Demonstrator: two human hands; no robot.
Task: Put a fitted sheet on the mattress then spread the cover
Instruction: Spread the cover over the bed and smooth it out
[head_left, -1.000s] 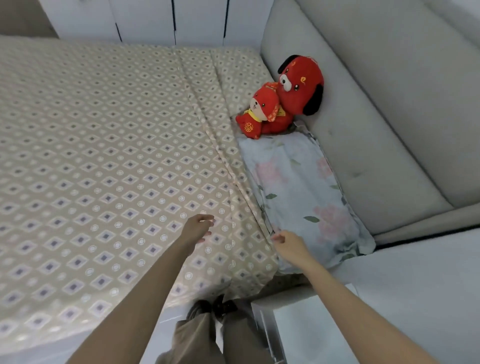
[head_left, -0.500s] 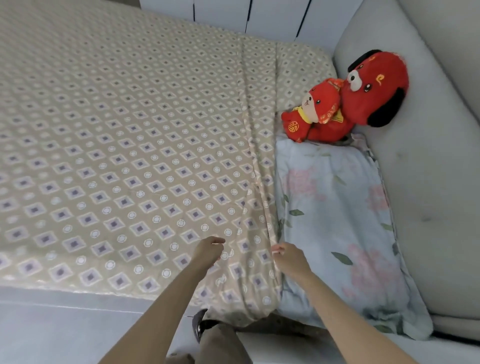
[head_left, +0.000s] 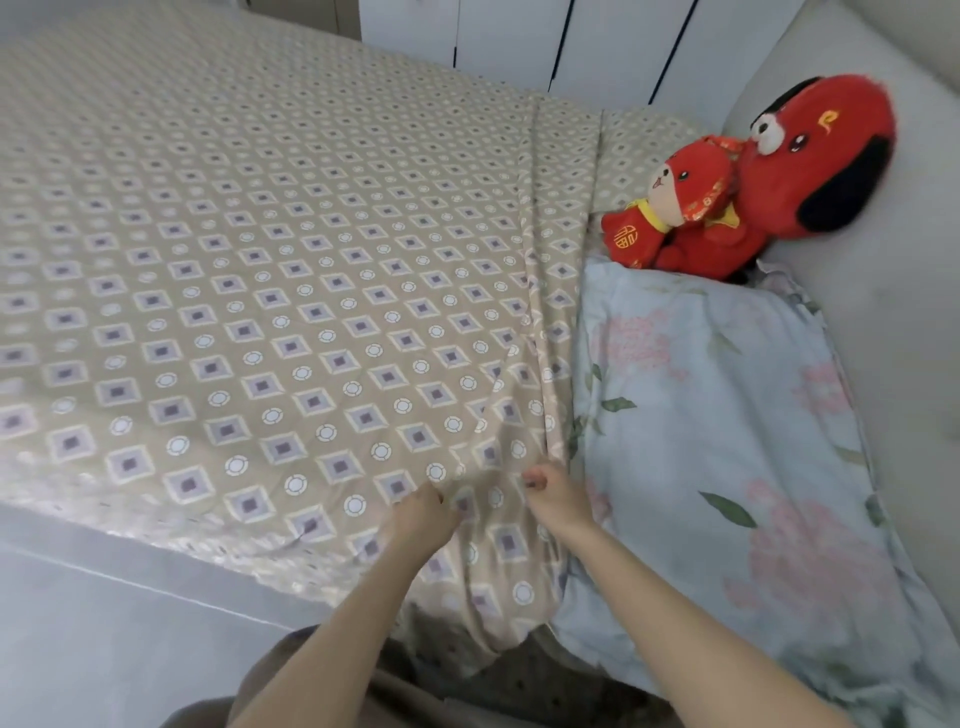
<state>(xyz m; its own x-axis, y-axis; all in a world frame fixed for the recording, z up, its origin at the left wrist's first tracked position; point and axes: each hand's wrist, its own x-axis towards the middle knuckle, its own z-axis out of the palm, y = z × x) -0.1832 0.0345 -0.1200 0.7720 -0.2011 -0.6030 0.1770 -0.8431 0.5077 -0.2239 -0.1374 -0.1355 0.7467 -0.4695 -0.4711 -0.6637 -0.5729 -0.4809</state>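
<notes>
A beige cover (head_left: 270, 291) printed with purple diamonds and white rings lies spread over the bed. Its right edge forms a long fold running toward the headboard. My left hand (head_left: 423, 514) pinches the cover near the bed's near right corner, where the cloth bunches into creases. My right hand (head_left: 556, 501) grips the cover's folded right edge beside the pillow. The cover's corner hangs down over the bed's side below both hands. The mattress and any fitted sheet are hidden under the cover.
A pale blue floral pillow (head_left: 727, 441) lies right of the cover against the grey padded headboard (head_left: 904, 332). Two red plush toys (head_left: 753, 192) sit beyond the pillow. White wardrobe doors (head_left: 561, 41) stand behind the bed. Light floor (head_left: 104, 639) is at lower left.
My view has moved closer to the bed corner. Both hands have closed on the cover, the left going from hovering to pinching, and creases have formed between them.
</notes>
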